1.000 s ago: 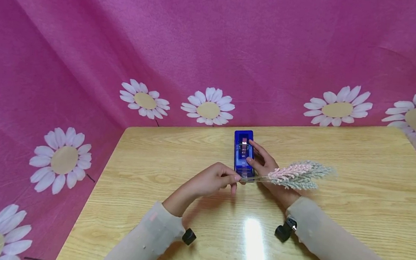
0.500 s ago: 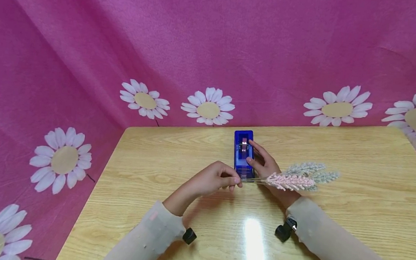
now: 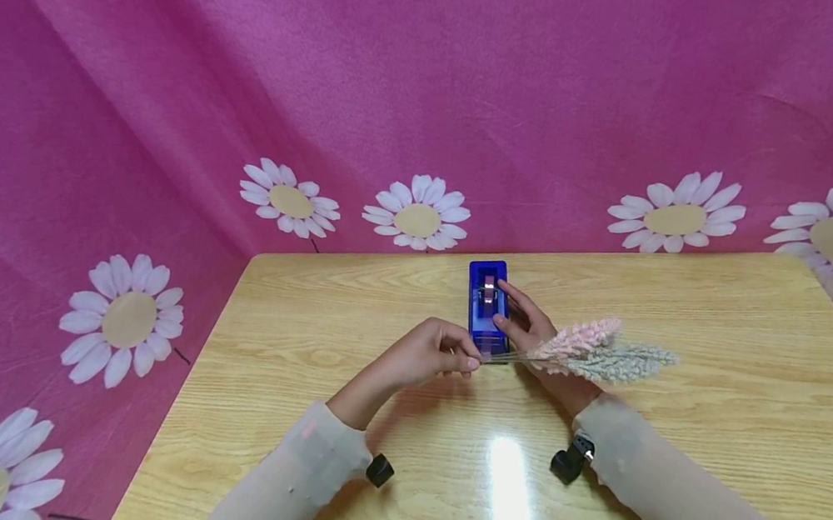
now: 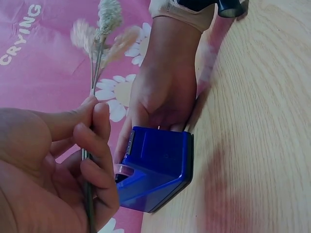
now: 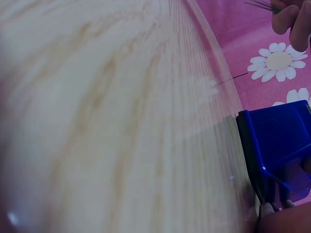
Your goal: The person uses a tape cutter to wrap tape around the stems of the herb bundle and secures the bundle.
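Observation:
Between its thumb and fingers, my left hand (image 3: 437, 354) pinches the thin stems of a small bunch of artificial flower sprigs (image 3: 621, 362). Their pale green and pink fluffy heads point right, passing over my right wrist in the head view. In the left wrist view the stems (image 4: 93, 80) run down through the curled fingers. A blue tape dispenser (image 3: 489, 324) stands on the table, with a roll of tape (image 4: 125, 169) inside it. My right hand (image 3: 533, 338) grips the dispenser along its right side; some of its fingers are hidden behind the blue body (image 5: 279, 138).
The light wood table (image 3: 288, 340) carries a bright light reflection near the front. A pink cloth (image 3: 433, 86) printed with white daisies hangs behind and to the left. Black cameras (image 3: 380, 471) are strapped to both sleeves.
The sprigs have turned in my left fingers: the pink head dipped below the green ones, then came back above. My left hand has shifted slightly left. Right hand and dispenser stayed still.

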The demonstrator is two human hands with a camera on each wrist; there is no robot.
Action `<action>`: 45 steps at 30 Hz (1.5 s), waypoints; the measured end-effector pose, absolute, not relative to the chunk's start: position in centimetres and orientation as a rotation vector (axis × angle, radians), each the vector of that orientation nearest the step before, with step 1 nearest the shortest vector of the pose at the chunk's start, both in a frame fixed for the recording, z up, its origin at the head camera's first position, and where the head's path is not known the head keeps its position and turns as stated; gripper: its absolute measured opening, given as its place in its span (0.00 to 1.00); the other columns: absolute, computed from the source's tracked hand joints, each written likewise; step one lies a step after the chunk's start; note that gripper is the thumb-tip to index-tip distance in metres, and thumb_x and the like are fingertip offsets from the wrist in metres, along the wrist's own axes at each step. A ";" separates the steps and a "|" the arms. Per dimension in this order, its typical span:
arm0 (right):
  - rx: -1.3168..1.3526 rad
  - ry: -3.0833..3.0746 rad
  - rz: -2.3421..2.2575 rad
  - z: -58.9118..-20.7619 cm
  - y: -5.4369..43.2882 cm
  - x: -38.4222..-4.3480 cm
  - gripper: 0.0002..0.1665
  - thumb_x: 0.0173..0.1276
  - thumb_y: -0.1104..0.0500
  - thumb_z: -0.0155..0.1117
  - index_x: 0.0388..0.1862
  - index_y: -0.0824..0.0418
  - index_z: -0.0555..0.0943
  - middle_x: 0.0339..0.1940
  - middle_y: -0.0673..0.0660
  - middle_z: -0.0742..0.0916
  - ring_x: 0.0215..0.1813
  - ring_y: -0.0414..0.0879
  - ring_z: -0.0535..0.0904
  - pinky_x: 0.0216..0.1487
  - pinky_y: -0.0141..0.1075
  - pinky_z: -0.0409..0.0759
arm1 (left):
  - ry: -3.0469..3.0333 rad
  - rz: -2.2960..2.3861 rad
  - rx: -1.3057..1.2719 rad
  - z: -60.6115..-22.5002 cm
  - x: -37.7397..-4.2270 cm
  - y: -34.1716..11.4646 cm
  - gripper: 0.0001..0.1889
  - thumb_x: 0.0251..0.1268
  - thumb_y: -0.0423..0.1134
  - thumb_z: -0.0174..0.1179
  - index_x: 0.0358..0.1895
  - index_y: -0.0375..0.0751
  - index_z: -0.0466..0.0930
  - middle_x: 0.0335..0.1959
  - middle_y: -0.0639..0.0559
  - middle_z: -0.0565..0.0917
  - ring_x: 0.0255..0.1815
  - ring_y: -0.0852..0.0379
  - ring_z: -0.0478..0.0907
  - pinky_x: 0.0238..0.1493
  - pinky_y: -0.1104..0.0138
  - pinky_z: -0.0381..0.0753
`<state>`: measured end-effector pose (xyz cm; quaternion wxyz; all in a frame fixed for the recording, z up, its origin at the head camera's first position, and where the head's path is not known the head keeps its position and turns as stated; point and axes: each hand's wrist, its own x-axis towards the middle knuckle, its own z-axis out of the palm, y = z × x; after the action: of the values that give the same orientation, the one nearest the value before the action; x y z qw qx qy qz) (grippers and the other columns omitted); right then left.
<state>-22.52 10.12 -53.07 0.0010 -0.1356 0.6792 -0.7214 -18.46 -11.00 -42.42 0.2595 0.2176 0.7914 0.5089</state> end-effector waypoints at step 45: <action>-0.473 2.083 -2.359 -51.0 9.7 -21.3 0.35 0.74 0.74 0.58 0.77 0.76 0.60 0.69 0.84 0.70 0.64 0.55 0.78 0.56 0.25 0.78 | 2.225 1.255 0.542 -42.4 -18.6 -10.5 0.13 0.80 0.32 0.54 0.46 0.25 0.87 0.37 0.29 0.87 0.22 0.59 0.64 0.22 0.71 0.61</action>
<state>-21.33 9.71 -51.03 -0.0206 -0.1486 0.6544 -0.7411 -18.64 -10.47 -42.35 0.2621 0.2001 0.8223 0.4637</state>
